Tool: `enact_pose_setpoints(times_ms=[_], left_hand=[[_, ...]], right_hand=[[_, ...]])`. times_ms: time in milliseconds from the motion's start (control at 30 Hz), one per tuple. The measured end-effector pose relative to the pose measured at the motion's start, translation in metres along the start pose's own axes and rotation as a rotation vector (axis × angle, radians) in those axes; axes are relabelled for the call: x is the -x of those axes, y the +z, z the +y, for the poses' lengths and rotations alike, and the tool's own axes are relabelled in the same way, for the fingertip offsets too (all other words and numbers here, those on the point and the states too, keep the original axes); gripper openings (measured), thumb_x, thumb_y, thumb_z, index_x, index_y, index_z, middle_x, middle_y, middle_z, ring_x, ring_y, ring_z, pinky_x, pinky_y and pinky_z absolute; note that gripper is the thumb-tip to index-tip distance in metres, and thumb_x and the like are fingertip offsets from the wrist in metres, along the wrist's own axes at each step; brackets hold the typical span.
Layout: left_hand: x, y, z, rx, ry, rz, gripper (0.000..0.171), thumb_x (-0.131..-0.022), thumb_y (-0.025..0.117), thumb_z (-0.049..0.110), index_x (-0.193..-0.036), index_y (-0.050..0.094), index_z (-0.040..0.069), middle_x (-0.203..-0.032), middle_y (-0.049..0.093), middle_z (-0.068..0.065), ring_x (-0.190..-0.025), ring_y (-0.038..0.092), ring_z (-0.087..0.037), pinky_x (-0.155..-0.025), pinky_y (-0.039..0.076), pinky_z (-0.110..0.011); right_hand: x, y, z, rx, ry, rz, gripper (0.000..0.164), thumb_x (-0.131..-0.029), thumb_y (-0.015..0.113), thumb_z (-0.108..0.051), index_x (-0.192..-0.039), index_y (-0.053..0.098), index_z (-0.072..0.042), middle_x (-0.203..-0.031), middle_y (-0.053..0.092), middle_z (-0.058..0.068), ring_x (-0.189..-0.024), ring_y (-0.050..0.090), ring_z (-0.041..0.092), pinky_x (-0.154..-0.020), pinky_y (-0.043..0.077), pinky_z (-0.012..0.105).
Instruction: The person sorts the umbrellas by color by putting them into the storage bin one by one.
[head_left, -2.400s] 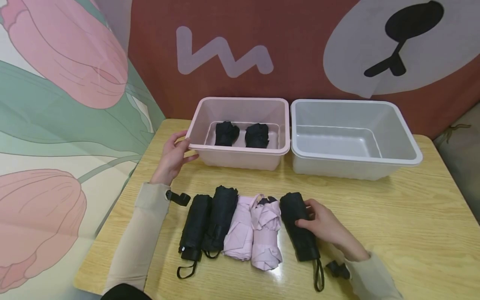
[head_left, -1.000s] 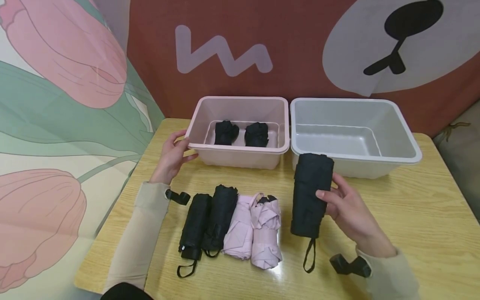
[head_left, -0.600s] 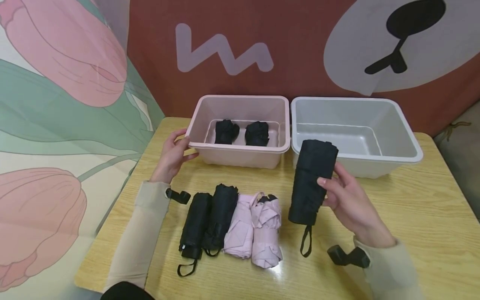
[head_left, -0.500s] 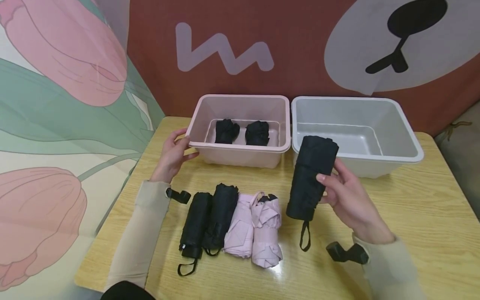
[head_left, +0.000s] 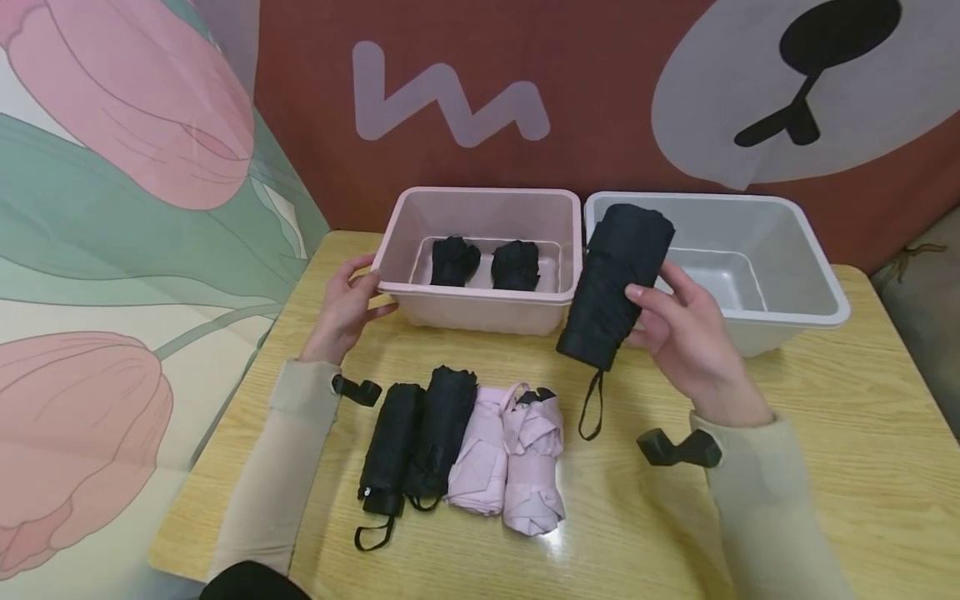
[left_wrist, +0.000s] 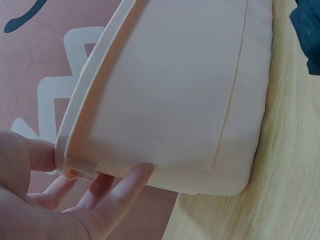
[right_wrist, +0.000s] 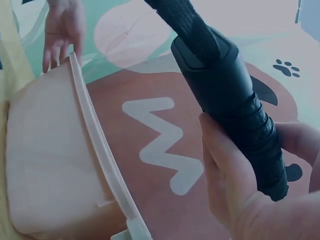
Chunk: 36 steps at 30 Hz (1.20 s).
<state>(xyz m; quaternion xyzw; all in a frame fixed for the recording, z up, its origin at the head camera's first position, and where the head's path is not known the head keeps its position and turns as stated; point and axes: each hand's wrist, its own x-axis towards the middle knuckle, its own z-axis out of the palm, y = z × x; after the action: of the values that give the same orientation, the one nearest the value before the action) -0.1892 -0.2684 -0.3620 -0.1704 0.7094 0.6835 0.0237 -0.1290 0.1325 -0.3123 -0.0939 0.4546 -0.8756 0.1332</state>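
My right hand [head_left: 693,350] grips a black folding umbrella [head_left: 618,283] by its side, thumb in front. The umbrella is tilted in the air before the grey-white bin, its wrist loop hanging toward me. In the right wrist view its handle end [right_wrist: 215,70] points up. My left hand [head_left: 343,312] holds the left front corner of the pink bin [head_left: 480,312], the rim [left_wrist: 75,115] between thumb and fingers. Inside that bin stand two black bundles, one at left [head_left: 453,262] and one at right [head_left: 515,267]; their lower ends are hidden by the front wall.
The grey-white bin [head_left: 772,333] stands right of the pink one; nothing shows in its visible part. Nearer me, two black umbrellas [head_left: 393,446] and two pink ones [head_left: 534,479] lie side by side on the wooden table [head_left: 862,467]. A printed cloth hangs behind.
My right hand has lifted the black umbrella off the table, right of the pink ones, and carried it up and away from me toward the bins. The left hand has stayed at the pink bin.
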Motion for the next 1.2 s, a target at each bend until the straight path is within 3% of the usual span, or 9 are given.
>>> enact_pose_setpoints(times_ms=[300, 533, 633, 867, 1200], left_hand=[[0.001, 0.001, 0.000, 0.000, 0.005, 0.000, 0.041, -0.102, 0.045, 0.019, -0.143, 0.038, 0.018, -0.143, 0.048, -0.016, -0.113, 0.056, -0.023, -0.096, 0.052, -0.049], [0.000, 0.000, -0.001, -0.004, 0.008, -0.003, 0.042, -0.102, 0.045, 0.019, -0.144, 0.037, 0.016, -0.142, 0.048, -0.016, -0.111, 0.057, -0.022, -0.096, 0.052, -0.049], [0.000, 0.001, -0.001, -0.012, 0.004, 0.002, 0.042, -0.102, 0.045, 0.020, -0.143, 0.037, 0.018, -0.143, 0.048, -0.014, -0.115, 0.056, -0.024, -0.094, 0.054, -0.048], [0.001, 0.002, -0.001, -0.006, 0.004, 0.009, 0.042, -0.102, 0.045, 0.020, -0.144, 0.037, 0.017, -0.144, 0.047, -0.014, -0.117, 0.055, -0.025, -0.096, 0.053, -0.048], [0.001, 0.001, -0.001, -0.004, 0.010, 0.007, 0.043, -0.102, 0.045, 0.021, -0.144, 0.036, 0.017, -0.144, 0.046, -0.016, -0.116, 0.056, -0.024, -0.096, 0.052, -0.048]], right_hand=[[-0.032, 0.012, -0.003, 0.020, 0.023, 0.098, 0.055, -0.090, 0.062, 0.000, -0.141, 0.041, -0.006, -0.108, 0.068, 0.005, -0.085, 0.067, 0.013, -0.063, 0.057, 0.032], [-0.056, 0.018, 0.006, 0.128, 0.014, 0.164, 0.043, -0.088, 0.068, -0.006, -0.129, 0.054, -0.002, -0.104, 0.068, 0.002, -0.088, 0.065, 0.013, -0.062, 0.055, 0.029], [-0.064, 0.021, 0.009, 0.156, 0.021, 0.184, 0.045, -0.087, 0.071, -0.009, -0.128, 0.055, -0.002, -0.108, 0.066, 0.004, -0.087, 0.063, 0.014, -0.059, 0.054, 0.028], [-0.080, 0.028, 0.018, 0.239, 0.036, 0.242, 0.056, -0.084, 0.074, -0.016, -0.133, 0.051, 0.000, -0.120, 0.061, 0.011, -0.088, 0.064, 0.015, -0.066, 0.057, 0.028], [-0.098, 0.035, 0.027, 0.349, 0.096, 0.332, 0.067, -0.089, 0.070, -0.022, -0.145, 0.038, -0.003, -0.140, 0.049, 0.014, -0.109, 0.060, 0.020, -0.077, 0.056, 0.028]])
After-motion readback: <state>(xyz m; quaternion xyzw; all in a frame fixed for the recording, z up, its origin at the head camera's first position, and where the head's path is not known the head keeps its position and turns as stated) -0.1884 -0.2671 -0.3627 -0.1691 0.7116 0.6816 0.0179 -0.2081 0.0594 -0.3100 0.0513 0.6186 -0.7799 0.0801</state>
